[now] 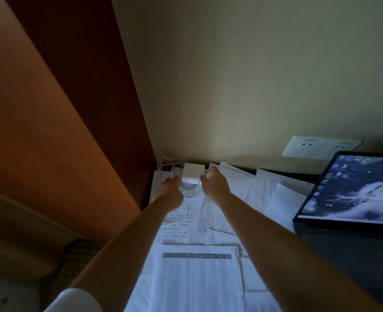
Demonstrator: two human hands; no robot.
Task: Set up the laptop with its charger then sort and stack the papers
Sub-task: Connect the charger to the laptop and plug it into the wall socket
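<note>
Hands flank the charger (pixel 193 174): left hand (pixel 171 188) touches it, grip unclear; right hand (pixel 215 184) pinches its cable (pixel 196 192).

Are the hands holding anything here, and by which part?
Both hands are at the white charger brick: left hand at its left side, right hand at its right, by the cable. The dim, blurred frame hides whether the fingers grip.

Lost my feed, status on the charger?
Both hands at charger brick: left hand, right hand; grips unclear. Cable loose over papers. Wall socket free.
</note>
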